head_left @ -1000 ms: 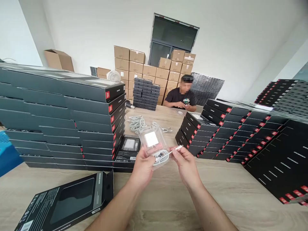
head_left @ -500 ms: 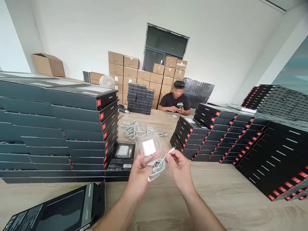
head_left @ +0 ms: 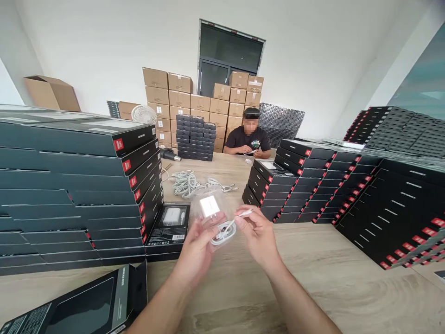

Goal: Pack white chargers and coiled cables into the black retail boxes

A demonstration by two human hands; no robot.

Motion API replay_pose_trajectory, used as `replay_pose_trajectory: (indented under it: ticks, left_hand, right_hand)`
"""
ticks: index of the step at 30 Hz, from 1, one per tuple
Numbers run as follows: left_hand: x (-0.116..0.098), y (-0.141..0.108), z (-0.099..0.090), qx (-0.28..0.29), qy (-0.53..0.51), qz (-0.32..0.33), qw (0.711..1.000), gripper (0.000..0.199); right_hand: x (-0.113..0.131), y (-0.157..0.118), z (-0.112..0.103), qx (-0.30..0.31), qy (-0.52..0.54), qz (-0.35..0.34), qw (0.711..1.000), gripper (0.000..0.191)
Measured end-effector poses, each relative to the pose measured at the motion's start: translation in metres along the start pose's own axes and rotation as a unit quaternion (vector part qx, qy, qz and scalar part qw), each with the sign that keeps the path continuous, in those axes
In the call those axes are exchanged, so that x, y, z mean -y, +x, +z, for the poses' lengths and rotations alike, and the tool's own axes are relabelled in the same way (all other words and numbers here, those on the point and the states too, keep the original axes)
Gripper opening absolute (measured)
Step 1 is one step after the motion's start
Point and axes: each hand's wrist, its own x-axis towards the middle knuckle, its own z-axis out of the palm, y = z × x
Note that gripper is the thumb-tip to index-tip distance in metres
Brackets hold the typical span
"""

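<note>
Over the middle of the table, my left hand [head_left: 199,239] is closed on a clear plastic tray [head_left: 198,204]. A white charger [head_left: 209,206] sits in the tray's far part. Nearer to me lies a coiled white cable [head_left: 227,235], with the left thumb beside the coil. My right hand [head_left: 253,229] pinches the cable's white plug end [head_left: 246,213] between thumb and fingertips, just right of the tray. An open black box [head_left: 83,306] with a window lies at the lower left, its end flap up. Left of my hands is a packed black box [head_left: 170,227] showing a charger through its window.
Tall stacks of black boxes stand at left [head_left: 86,185] and right [head_left: 306,181]. Loose white cables [head_left: 189,183] lie beyond my hands, near a heat gun [head_left: 170,154]. Across the table sits a co-worker [head_left: 248,139]; cartons [head_left: 181,99] are piled behind.
Both hands and the tray appear slightly further left as the view shifts. The cable coil now sits closer within the tray's near part. My right hand still pinches the plug end.
</note>
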Motion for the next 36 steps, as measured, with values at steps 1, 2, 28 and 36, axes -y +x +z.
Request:
replay_pose_trajectory:
  ticks: [1, 2, 28, 36]
  left_hand:
    - [0.002, 0.001, 0.0, -0.005, -0.012, -0.009, 1.0, 0.047]
    - [0.003, 0.002, 0.0, -0.008, -0.021, -0.016, 1.0, 0.043]
    - [0.003, 0.003, -0.009, 0.097, 0.089, 0.063, 0.989, 0.084]
    - [0.004, 0.003, -0.017, 0.146, 0.198, 0.052, 0.968, 0.066]
  right_hand:
    - [0.001, -0.002, 0.0, -0.006, -0.024, -0.016, 1.0, 0.017]
    - [0.001, -0.004, 0.001, -0.009, -0.044, -0.025, 0.999, 0.017]
    - [-0.016, 0.001, -0.008, 0.17, 0.225, 0.26, 0.923, 0.055]
    - [-0.017, -0.001, 0.004, 0.152, 0.203, 0.253, 0.934, 0.047]
